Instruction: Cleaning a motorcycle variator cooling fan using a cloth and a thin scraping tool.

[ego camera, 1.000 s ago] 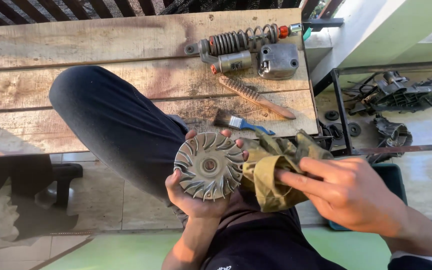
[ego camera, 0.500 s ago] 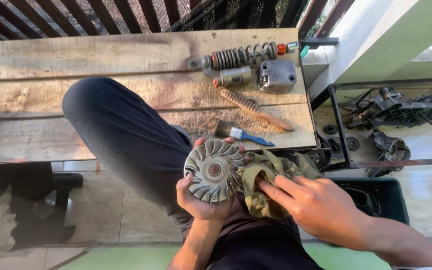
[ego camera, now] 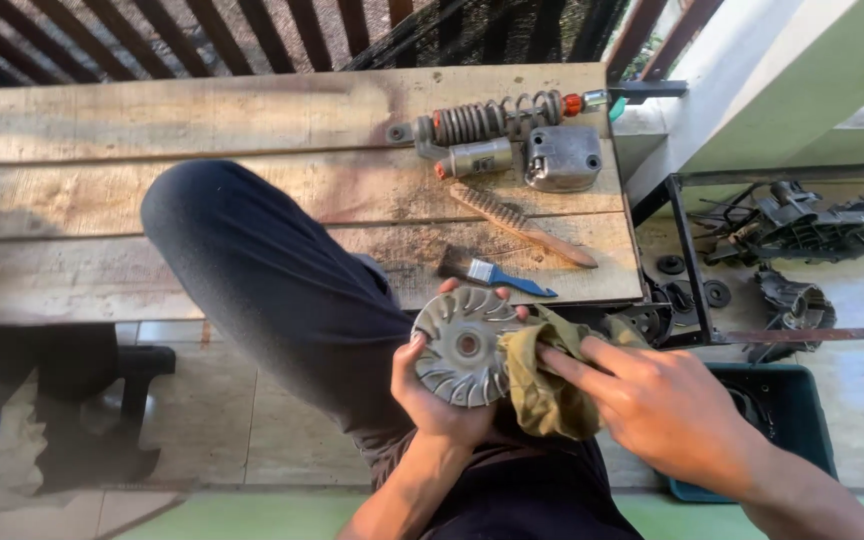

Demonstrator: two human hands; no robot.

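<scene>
Left hand (ego camera: 439, 395) cupping finned disc (ego camera: 465, 346)

Far rim of finned metal disc (ego camera: 465, 346) covered by olive rag (ego camera: 544, 392) beside the grip. Left palm (ego camera: 439, 400) concealed behind disc. Right forearm cut off at lower-right edge. Green bin (ego camera: 797, 420) beyond right hand (ego camera: 667, 412) largely masked; contents unreadable. Dark engine parts (ego camera: 812, 225) far right too tangled to identify.

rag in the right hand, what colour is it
The rag is olive green, a dull khaki shade, seen in the head view pressed by the right hand against the finned metal disc.
</scene>
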